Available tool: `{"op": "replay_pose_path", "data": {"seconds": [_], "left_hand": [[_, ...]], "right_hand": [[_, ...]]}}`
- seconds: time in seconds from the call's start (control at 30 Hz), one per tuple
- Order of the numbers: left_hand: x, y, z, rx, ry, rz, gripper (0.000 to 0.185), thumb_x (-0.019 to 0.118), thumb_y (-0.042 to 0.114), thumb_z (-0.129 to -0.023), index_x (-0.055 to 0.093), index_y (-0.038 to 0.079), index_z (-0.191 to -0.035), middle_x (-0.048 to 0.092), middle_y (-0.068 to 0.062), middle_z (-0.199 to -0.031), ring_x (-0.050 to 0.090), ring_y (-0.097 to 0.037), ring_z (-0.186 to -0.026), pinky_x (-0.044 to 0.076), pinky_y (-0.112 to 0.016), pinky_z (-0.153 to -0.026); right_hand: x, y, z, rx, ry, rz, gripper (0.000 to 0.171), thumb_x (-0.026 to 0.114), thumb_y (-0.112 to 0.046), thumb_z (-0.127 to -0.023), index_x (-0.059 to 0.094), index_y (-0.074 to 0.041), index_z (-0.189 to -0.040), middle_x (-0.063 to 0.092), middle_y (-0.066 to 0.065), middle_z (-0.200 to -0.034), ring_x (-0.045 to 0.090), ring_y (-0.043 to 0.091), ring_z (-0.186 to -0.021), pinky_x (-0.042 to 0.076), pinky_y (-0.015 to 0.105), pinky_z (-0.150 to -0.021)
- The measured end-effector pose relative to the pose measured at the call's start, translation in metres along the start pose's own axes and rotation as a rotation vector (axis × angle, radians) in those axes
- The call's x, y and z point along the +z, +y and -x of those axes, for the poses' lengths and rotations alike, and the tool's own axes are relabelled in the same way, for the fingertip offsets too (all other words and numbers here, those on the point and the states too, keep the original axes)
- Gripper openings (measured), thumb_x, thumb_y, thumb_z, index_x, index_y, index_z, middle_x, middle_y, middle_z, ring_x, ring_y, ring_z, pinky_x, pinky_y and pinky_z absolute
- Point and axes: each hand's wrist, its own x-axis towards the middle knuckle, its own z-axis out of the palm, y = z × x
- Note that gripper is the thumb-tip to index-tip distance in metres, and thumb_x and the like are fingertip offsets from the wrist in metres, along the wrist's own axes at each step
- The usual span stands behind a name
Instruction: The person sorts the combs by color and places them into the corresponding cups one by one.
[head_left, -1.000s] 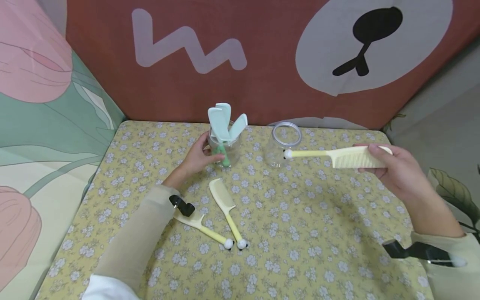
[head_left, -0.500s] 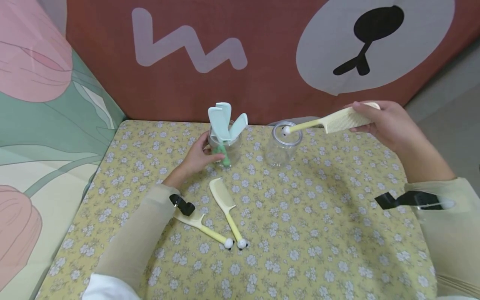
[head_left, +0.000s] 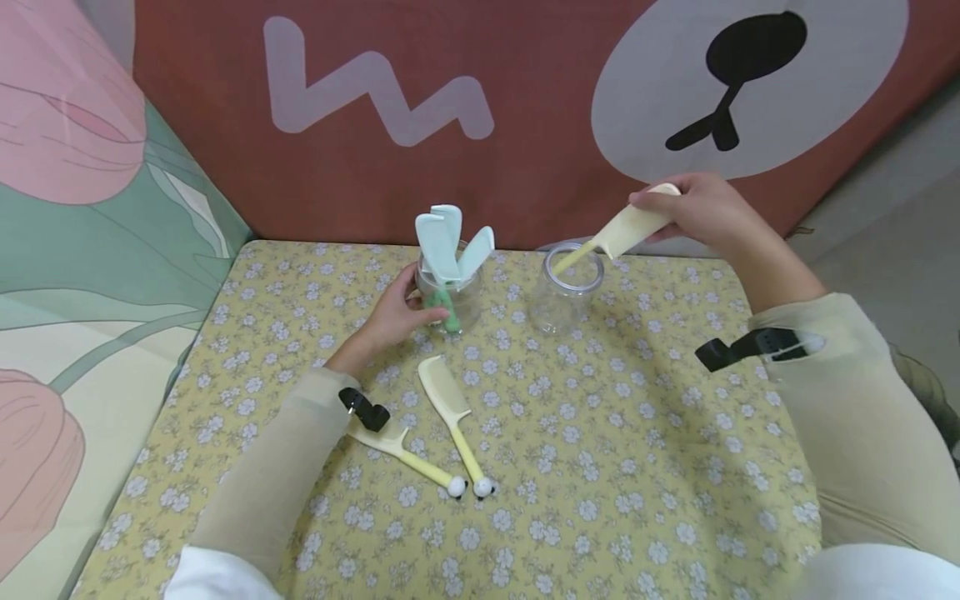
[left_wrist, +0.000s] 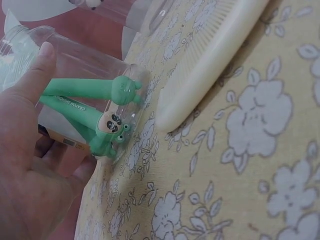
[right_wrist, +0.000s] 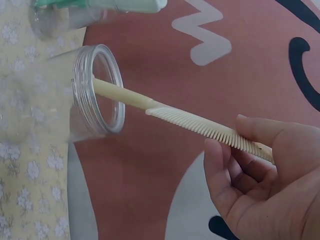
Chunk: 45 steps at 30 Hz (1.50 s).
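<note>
My right hand (head_left: 708,210) pinches a cream comb (head_left: 636,228) by the end of its toothed head. The comb slants down to the left, its yellow handle (right_wrist: 122,94) through the mouth of a clear jar (head_left: 557,310) on the right. In the right wrist view the jar's ringed rim (right_wrist: 119,112) surrounds the handle. My left hand (head_left: 392,315) grips another clear jar (head_left: 471,310), thumb and fingers round its side. Several mint-green combs (head_left: 438,247) stand in it, heads up, their green frog-hooded handle ends (left_wrist: 112,125) at the bottom.
Two cream combs with yellow handles lie on the flowered tablecloth: one (head_left: 445,390) in front of the left jar, another (head_left: 427,469) partly under my left forearm. A red printed cloth (head_left: 525,183) hangs behind the table's back edge (head_left: 337,243).
My right hand has moved left and up, tilting the comb handle-down. Its handle has gone from in front of the right jar into the jar's mouth. My left hand stays put.
</note>
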Motion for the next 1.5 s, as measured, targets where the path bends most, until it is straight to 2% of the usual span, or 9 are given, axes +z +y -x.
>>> {"op": "replay_pose_path", "data": {"seconds": [0.2, 0.43, 0.77, 0.93, 1.03, 1.17, 1.3, 1.4, 1.5], "left_hand": [[-0.001, -0.002, -0.001, 0.022, 0.000, -0.003, 0.089, 0.079, 0.010, -0.090, 0.025, 0.011, -0.161, 0.038, -0.012, -0.158, 0.037, -0.028, -0.145, 0.037, -0.044, -0.118], [-0.002, -0.004, -0.002, 0.020, -0.004, -0.003, 0.088, 0.079, 0.011, -0.091, 0.025, 0.011, -0.161, 0.038, -0.011, -0.158, 0.037, -0.027, -0.146, 0.037, -0.043, -0.118], [-0.001, -0.002, -0.002, 0.013, -0.004, -0.001, 0.089, 0.078, 0.010, -0.091, 0.024, 0.011, -0.162, 0.036, -0.012, -0.159, 0.035, -0.028, -0.147, 0.036, -0.044, -0.119], [0.000, -0.001, -0.002, 0.005, -0.004, -0.004, 0.090, 0.079, 0.011, -0.091, 0.024, 0.012, -0.162, 0.035, -0.012, -0.160, 0.034, -0.028, -0.148, 0.036, -0.045, -0.119], [0.000, -0.001, -0.002, -0.001, -0.002, -0.008, 0.090, 0.079, 0.011, -0.091, 0.023, 0.012, -0.162, 0.035, -0.011, -0.160, 0.033, -0.028, -0.149, 0.035, -0.045, -0.120], [0.000, -0.002, -0.002, -0.007, -0.002, -0.011, 0.091, 0.079, 0.012, -0.091, 0.023, 0.013, -0.162, 0.035, -0.011, -0.161, 0.033, -0.028, -0.149, 0.034, -0.045, -0.120], [0.000, -0.001, -0.001, -0.011, 0.000, -0.012, 0.090, 0.079, 0.012, -0.091, 0.024, 0.013, -0.162, 0.035, -0.011, -0.160, 0.033, -0.027, -0.149, 0.034, -0.045, -0.120], [0.000, -0.001, -0.001, -0.010, 0.002, -0.013, 0.089, 0.079, 0.012, -0.091, 0.024, 0.012, -0.162, 0.036, -0.011, -0.160, 0.033, -0.027, -0.149, 0.034, -0.045, -0.120], [0.000, -0.001, -0.001, -0.005, 0.003, -0.016, 0.089, 0.079, 0.012, -0.091, 0.024, 0.012, -0.162, 0.035, -0.011, -0.160, 0.033, -0.027, -0.149, 0.034, -0.045, -0.120]], "right_hand": [[0.015, -0.006, -0.016, 0.001, -0.046, 0.013, 0.065, 0.068, -0.045, -0.097, 0.058, 0.006, -0.136, 0.055, 0.021, -0.130, 0.068, 0.011, -0.082, 0.062, 0.025, -0.071], [0.034, -0.005, -0.027, 0.010, -0.088, 0.085, 0.062, 0.070, -0.045, -0.096, 0.061, 0.004, -0.132, 0.058, 0.022, -0.131, 0.067, 0.026, -0.101, 0.062, 0.028, -0.074], [0.047, 0.002, -0.033, 0.002, -0.098, 0.084, 0.054, 0.069, -0.044, -0.097, 0.066, 0.004, -0.123, 0.063, 0.016, -0.118, 0.066, 0.019, -0.089, 0.062, 0.028, -0.075], [0.048, 0.007, -0.035, -0.033, -0.080, 0.090, 0.055, 0.066, -0.042, -0.099, 0.064, 0.003, -0.130, 0.060, 0.020, -0.126, 0.065, 0.028, -0.104, 0.061, 0.034, -0.083], [0.047, 0.010, -0.035, -0.055, -0.072, 0.077, 0.054, 0.065, -0.040, -0.100, 0.062, 0.002, -0.134, 0.058, 0.019, -0.131, 0.060, 0.031, -0.112, 0.061, 0.034, -0.085], [0.043, 0.013, -0.032, -0.072, -0.052, 0.048, 0.057, 0.065, -0.044, -0.100, 0.060, -0.002, -0.137, 0.056, 0.015, -0.132, 0.058, 0.025, -0.111, 0.059, 0.030, -0.084], [0.037, 0.019, -0.025, -0.096, -0.038, 0.010, 0.065, 0.064, -0.050, -0.098, 0.055, -0.005, -0.144, 0.055, 0.013, -0.136, 0.058, 0.020, -0.111, 0.057, 0.035, -0.092], [0.029, 0.029, -0.019, -0.160, -0.023, -0.008, 0.068, 0.062, -0.051, -0.099, 0.049, -0.008, -0.150, 0.054, 0.013, -0.141, 0.057, 0.018, -0.114, 0.055, 0.031, -0.094], [0.021, 0.044, -0.013, -0.239, -0.014, -0.036, 0.067, 0.060, -0.047, -0.101, 0.044, -0.010, -0.154, 0.050, 0.014, -0.148, 0.057, 0.013, -0.117, 0.053, 0.021, -0.092]]}}
